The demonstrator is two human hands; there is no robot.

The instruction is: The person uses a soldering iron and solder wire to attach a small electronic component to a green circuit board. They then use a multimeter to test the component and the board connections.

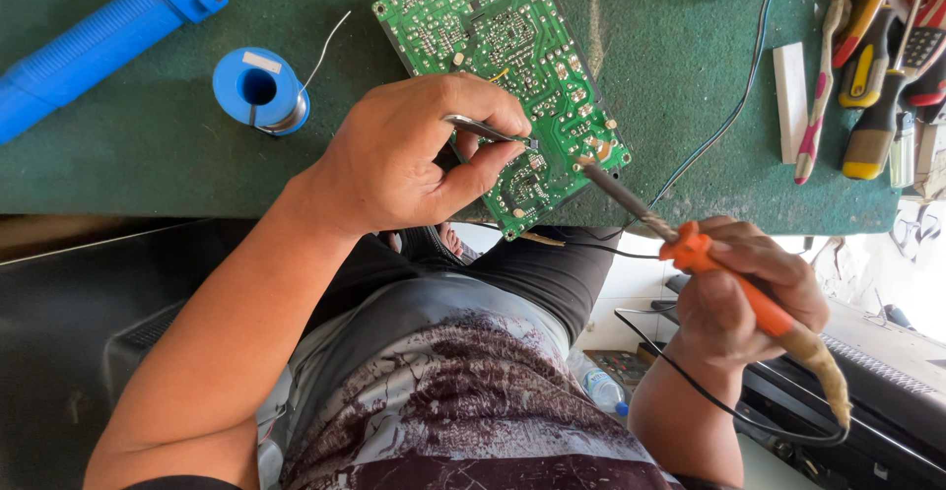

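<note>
Green printed circuit board (512,66), solder side up on the green surface (670,76); our left hand (404,160) clamps metal tweezers (488,131), right hand (749,288) an orange-handled soldering iron (690,249).

The left hand (414,160) covers part of the green board (503,47), and the board's top goes off the picture. The tweezers (488,131) mostly hide inside that hand. The blue tube (99,37) is cut off at the left edge. The tools (882,57) run past the right corner. The board's tiny parts are too small to tell.
</note>
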